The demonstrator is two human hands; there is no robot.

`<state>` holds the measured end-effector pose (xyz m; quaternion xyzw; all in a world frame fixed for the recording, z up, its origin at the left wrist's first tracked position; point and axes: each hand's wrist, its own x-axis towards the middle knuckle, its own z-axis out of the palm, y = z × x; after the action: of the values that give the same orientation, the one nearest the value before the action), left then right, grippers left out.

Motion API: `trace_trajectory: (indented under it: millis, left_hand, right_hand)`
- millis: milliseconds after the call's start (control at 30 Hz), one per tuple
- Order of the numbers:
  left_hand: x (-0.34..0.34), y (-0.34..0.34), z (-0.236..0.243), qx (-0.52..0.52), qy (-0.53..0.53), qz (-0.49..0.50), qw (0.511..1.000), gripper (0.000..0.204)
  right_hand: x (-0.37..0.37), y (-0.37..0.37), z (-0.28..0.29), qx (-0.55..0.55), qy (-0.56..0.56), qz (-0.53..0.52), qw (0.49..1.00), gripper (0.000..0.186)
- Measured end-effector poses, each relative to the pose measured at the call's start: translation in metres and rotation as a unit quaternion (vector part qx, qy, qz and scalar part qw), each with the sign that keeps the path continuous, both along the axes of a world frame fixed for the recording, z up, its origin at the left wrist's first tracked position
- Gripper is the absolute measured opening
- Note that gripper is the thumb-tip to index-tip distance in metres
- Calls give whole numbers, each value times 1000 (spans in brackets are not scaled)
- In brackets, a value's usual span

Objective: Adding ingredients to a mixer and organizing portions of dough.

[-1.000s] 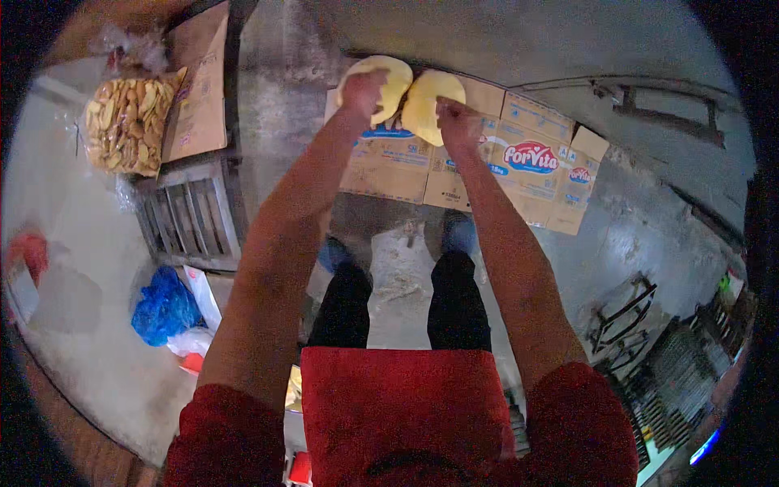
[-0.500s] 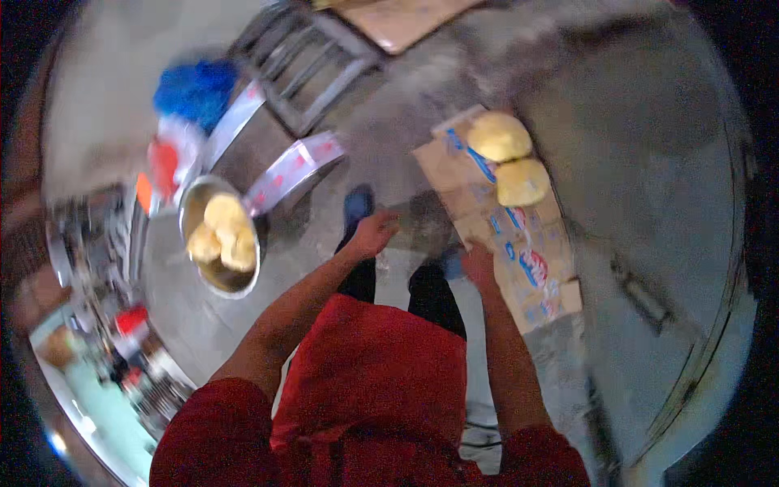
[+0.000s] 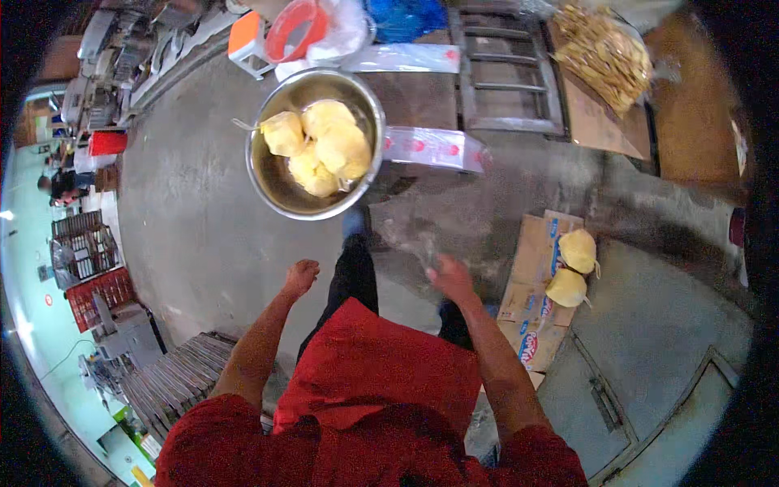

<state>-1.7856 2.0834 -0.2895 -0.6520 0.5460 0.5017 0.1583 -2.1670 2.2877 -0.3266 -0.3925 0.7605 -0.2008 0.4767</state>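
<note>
My left hand (image 3: 302, 278) hangs low over the floor beside my left leg, its fingers curled in with nothing in them. My right hand (image 3: 451, 277) is above my right foot, somewhat blurred, with the thumb apart from the fingers and nothing clearly held. Ahead of me, a round metal bowl (image 3: 258, 174) stands on the floor, nearer to my left hand. Several pale yellow, rounded lumps in clear plastic bags (image 3: 331, 134) are piled in it. Two similar yellow bagged lumps (image 3: 571, 268) sit on flattened cardboard (image 3: 527, 276) to the right of my right hand.
Beyond the bowl are an orange-topped stool (image 3: 247, 39), a red basin (image 3: 296, 31) and blue plastic (image 3: 406, 18). Patterned plastic strips (image 3: 430, 148) and a metal rack (image 3: 511, 124) lie ahead. A bag of brown pieces (image 3: 604, 57) is far right. Stacked trays (image 3: 174, 381) stand at left.
My view has turned left and moved closer to the metal bowl. The cardboard with its two lumps now lies farther right. My left hand has curled and moved outward, away from my right hand.
</note>
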Motion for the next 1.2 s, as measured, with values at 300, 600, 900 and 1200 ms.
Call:
trace_trajectory:
  millis: [300, 600, 900, 1200]
  left_hand:
    - [-56, -242, -129, -222, 57, 16, 973, 61]
    - [-86, -339, -168, -349, 104, -2, 931, 19]
    - [-86, -418, -120, -169, 164, 91, 968, 36]
    - [-207, -217, 118, -192, 241, -177, 935, 37]
  right_hand:
    - [167, -304, -38, 69, 92, -93, 989, 59]
    - [189, -355, -64, -159, 136, -174, 962, 32]
    - [161, -377, 40, -125, -61, -223, 965, 41]
    - [117, -127, 153, -61, -93, -327, 938, 43]
